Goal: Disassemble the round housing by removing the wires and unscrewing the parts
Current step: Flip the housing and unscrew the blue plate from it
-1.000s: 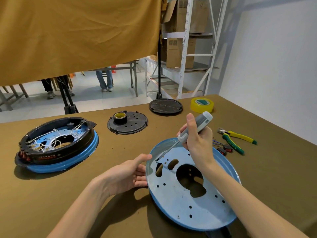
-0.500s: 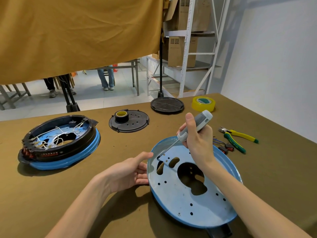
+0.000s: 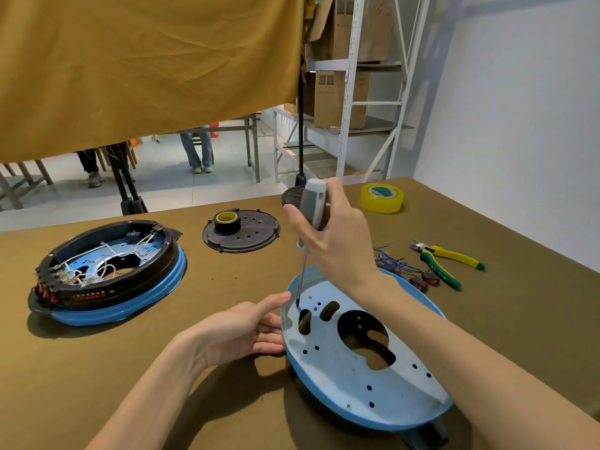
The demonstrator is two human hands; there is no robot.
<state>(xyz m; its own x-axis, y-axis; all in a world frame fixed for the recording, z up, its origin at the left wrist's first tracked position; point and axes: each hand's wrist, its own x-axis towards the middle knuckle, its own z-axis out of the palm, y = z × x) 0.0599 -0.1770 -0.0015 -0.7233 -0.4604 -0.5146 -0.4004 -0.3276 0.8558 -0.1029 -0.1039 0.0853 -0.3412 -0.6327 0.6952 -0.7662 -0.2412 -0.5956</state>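
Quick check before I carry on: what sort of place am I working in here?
Probably a workshop or storeroom bench. A cloth-covered table carries pliers, a yellow tape roll and a second wired housing; metal shelving with cardboard boxes stands behind.

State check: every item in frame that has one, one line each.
Left hand: open, fingers on plate rim.
Right hand: grips screwdriver.
Grey-handled screwdriver: near upright, tip on plate.
Pale blue round metal plate: stripped, tilted.
Black-and-blue round housing: wired, assembled.
Yellow-green pliers: lying idle.
Yellow tape roll: flat on table.
Loose blue wires with red switches: removed.
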